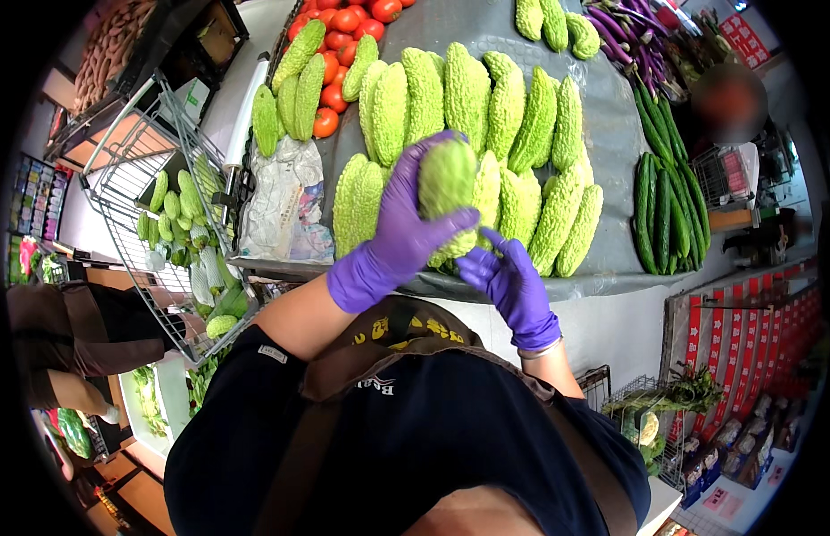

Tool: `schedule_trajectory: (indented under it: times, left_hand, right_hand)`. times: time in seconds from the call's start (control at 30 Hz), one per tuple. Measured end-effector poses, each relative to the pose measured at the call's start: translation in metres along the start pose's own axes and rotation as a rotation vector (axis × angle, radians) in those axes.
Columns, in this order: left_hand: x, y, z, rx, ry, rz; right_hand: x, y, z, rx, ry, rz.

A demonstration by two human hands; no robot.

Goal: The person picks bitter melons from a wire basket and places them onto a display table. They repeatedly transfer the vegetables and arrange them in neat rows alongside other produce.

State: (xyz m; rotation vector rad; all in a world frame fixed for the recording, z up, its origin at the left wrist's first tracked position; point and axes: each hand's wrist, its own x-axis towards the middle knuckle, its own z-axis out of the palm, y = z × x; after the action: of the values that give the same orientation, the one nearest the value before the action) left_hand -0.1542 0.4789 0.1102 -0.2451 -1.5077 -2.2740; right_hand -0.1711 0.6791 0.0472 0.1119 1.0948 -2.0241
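Observation:
My left hand (405, 214), in a purple glove, grips a bitter melon (448, 175) that is slightly blurred by motion. It is held above two rows of pale green bitter melons (465, 94) laid on a dark mat (401, 40). To the lower right, my right hand (515, 288), gloved alike, has its fingers apart near the front edge of the display. Nothing shows in its grasp. The fingertips are close to the front row (522, 201), but contact cannot be made out. Part of that row is hidden behind the left hand.
Left of the rows lie crumpled plastic bags (284, 201) and tomatoes (334, 57), with several melons among them. A wire shopping cart (167, 281) loaded with vegetables stands at left. Cucumbers (662, 214) and eggplants (619, 30) lie at right. Another person (93, 328) is at far left.

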Motion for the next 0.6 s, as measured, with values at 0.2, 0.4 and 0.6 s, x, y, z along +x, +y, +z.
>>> schedule_trajectory:
  times: [0.2, 0.4, 0.6]
  left_hand:
    - [-0.031, -0.013, 0.037, 0.499, -0.327, 0.514]
    - [-0.055, -0.033, 0.009, 0.869, -0.341, 0.343]
    - [-0.074, -0.017, -0.045, 0.980, 0.022, 0.125]
  right_hand:
    - [-0.010, -0.004, 0.032, 0.342, -0.462, -0.297]
    - [0.038, -0.103, 0.031, -0.562, 0.248, -0.708]
    - [0.148, -0.211, -0.045, -1.216, 0.456, -0.953]
